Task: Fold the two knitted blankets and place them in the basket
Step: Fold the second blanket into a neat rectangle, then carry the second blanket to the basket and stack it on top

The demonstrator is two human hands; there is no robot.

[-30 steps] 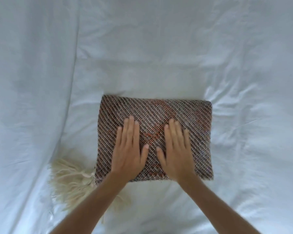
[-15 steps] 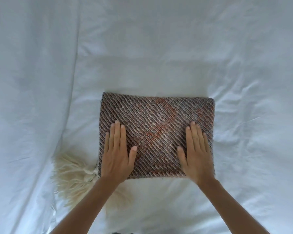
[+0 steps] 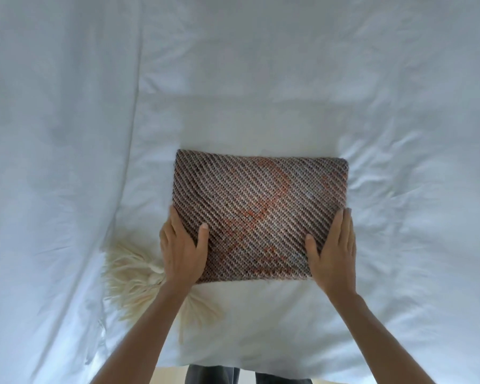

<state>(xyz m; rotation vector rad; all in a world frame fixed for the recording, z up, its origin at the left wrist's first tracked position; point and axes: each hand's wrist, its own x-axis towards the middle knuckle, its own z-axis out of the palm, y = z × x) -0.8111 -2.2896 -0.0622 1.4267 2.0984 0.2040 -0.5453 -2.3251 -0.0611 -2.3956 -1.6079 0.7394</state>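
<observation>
The left forearm (image 3: 146,328) and the right forearm (image 3: 377,333) reach forward, and the left hand (image 3: 182,250) and the right hand (image 3: 334,253) lie palm down, well apart, fingers straight together, thumbs spread inward.

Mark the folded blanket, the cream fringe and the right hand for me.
folded blanket (image 3: 261,206), head view, middle of its top face
cream fringe (image 3: 128,275), head view, middle of the strands
right hand (image 3: 334,253), head view, back of the hand
</observation>
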